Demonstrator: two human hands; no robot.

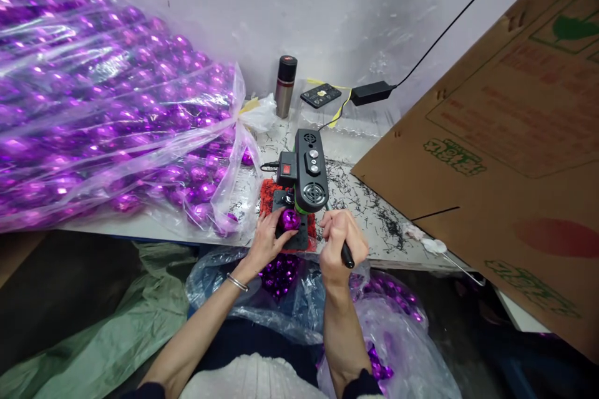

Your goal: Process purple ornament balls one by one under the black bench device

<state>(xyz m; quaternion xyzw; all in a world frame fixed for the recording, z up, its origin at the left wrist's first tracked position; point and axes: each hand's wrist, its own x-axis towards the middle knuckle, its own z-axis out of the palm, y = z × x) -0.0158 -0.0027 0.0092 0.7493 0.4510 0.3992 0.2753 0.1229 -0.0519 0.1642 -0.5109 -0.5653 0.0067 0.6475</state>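
A black tabletop machine (311,168) with a red switch stands on a red mat (267,196) near the table's front edge. At its base, my left hand (267,240) holds a shiny purple ball (290,219) between thumb and fingers. To the right of the ball, my right hand (344,242) is wrapped round the black-tipped handle (347,257) of the machine's lever. Below the table edge, more purple balls (279,274) lie in an open clear plastic bag on my lap.
A large clear bag of purple balls (116,112) fills the left. A cardboard box (468,156) leans in at right. Behind the machine are a thermos (284,87), a phone (321,95) and a power adapter (373,93). Black scraps (365,206) litter the table.
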